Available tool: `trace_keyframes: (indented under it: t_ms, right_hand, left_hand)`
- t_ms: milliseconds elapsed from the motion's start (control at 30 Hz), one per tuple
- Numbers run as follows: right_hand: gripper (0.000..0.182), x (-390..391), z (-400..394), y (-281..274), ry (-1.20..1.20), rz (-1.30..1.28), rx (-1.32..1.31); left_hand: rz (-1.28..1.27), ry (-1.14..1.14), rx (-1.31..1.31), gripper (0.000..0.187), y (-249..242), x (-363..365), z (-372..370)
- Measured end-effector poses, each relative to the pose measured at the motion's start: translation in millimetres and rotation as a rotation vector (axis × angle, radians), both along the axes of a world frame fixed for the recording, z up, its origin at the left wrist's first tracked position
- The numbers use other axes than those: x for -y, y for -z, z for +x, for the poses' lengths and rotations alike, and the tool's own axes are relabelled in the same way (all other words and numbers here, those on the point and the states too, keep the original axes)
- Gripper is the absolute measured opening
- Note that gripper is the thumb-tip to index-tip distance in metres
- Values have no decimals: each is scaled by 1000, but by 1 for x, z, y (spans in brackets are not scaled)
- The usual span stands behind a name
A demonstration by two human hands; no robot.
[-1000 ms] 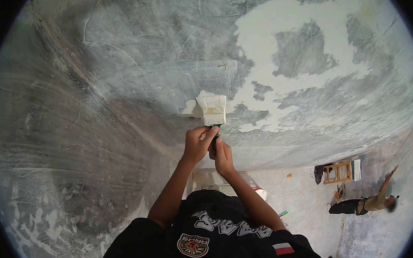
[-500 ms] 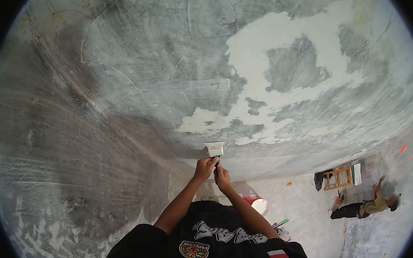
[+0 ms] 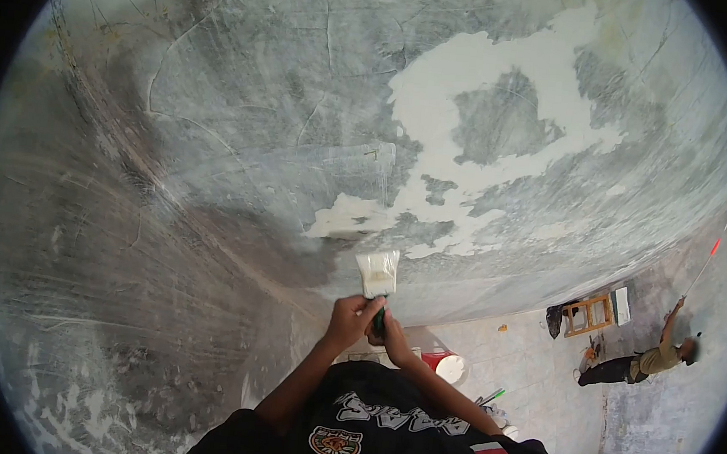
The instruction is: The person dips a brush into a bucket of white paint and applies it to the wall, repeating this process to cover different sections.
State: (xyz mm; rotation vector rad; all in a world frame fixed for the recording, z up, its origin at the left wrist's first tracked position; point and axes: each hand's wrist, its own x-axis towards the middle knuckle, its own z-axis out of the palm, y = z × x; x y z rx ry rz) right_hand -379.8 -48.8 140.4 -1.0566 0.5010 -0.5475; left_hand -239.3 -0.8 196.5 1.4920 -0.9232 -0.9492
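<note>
A wide putty knife (image 3: pixel 377 272) with white filler smeared over its blade points up and away from me, in front of the grey wall. My right hand (image 3: pixel 393 340) is closed round its dark green handle. My left hand (image 3: pixel 347 319) is also closed on it, with the thumb pressed where handle and blade meet. Beyond the blade, the wall (image 3: pixel 281 78) carries an irregular patch of white filler (image 3: pixel 437 139). The blade's contact with the wall cannot be made out.
A red and white bucket (image 3: pixel 451 367) stands on the pale floor below my right forearm. At the far right a person (image 3: pixel 653 359) holds a long pole with a red end (image 3: pixel 715 247). Near them is a wooden stepladder (image 3: pixel 588 317). Another wall (image 3: pixel 124 269) meets mine at the left corner.
The putty knife and both hands have drawn back toward my body, and more of the blade's face shows. My view has shifted slightly. The distant person's pole has moved a little.
</note>
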Motion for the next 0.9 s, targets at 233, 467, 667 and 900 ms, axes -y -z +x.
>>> trace_keyframes:
  t_ms: [233, 467, 667, 900]
  right_hand:
    - [56, 39, 70, -75, -4, -179, 214]
    - [53, 50, 76, 1, 174, -221, 27]
    - [55, 48, 63, 65, 118, -88, -17]
    - [56, 14, 40, 107, 207, 34, -258]
  left_hand:
    - [-409, -229, 170, 29, -89, 36, 24]
    - [-316, -62, -120, 29, 28, 66, 52]
    - [-179, -31, -219, 33, 91, 61, 43]
    - [70, -118, -293, 36, 144, 41, 19]
